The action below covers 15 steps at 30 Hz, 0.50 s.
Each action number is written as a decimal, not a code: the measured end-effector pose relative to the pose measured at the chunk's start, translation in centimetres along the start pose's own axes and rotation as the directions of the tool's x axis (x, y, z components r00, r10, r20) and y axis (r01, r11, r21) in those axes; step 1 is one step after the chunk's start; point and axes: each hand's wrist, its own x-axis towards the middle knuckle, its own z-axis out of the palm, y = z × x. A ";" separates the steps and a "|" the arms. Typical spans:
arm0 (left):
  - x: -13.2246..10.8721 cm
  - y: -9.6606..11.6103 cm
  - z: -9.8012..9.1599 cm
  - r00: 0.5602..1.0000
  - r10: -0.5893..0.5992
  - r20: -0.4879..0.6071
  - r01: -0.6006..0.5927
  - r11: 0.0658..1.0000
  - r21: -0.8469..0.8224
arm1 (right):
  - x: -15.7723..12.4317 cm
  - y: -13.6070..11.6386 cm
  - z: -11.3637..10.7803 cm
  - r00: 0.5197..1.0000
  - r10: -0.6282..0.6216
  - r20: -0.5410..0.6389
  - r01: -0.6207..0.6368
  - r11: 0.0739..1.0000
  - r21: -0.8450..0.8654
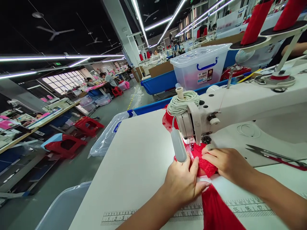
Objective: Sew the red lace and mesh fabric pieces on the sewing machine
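Note:
A strip of red lace fabric [217, 207] runs from the table's near edge up under the needle of a white sewing machine [242, 102]. My left hand [183, 182] lies on the fabric's left side, fingers pressed together on the red lace just in front of the presser foot. My right hand [226, 163] rests on the fabric's right side, fingers flat and bent toward the needle, pinning the cloth to the white table [139, 163]. A small lamp [178, 145] hangs beside the needle, partly hiding the stitching point.
Scissors with red handles [275, 155] lie on the table to the right. Red thread cones [256, 22] stand on top of the machine. A clear plastic box [200, 65] sits behind it. Clear bins [107, 134] and red stools [88, 124] stand on the floor left. People work at far tables.

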 end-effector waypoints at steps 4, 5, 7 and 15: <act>0.0 -0.1 0.3 0.999 0.016 -0.035 -0.016 1.000 0.008 | 0.0 0.1 0.0 1.000 0.000 -0.011 0.000 1.000 -0.002; 0.0 -0.1 0.4 0.999 0.019 -0.045 -0.019 1.000 0.015 | 0.0 0.1 0.0 1.000 0.001 -0.013 -0.001 1.000 -0.003; 0.0 -0.1 0.5 0.998 0.014 -0.054 -0.012 0.999 0.035 | 0.0 0.1 0.0 1.000 0.007 -0.011 -0.007 1.000 -0.009; 0.0 -0.1 0.5 1.000 -0.021 -0.013 0.022 0.997 0.073 | -0.1 0.2 0.1 0.999 0.035 0.009 -0.035 0.999 0.022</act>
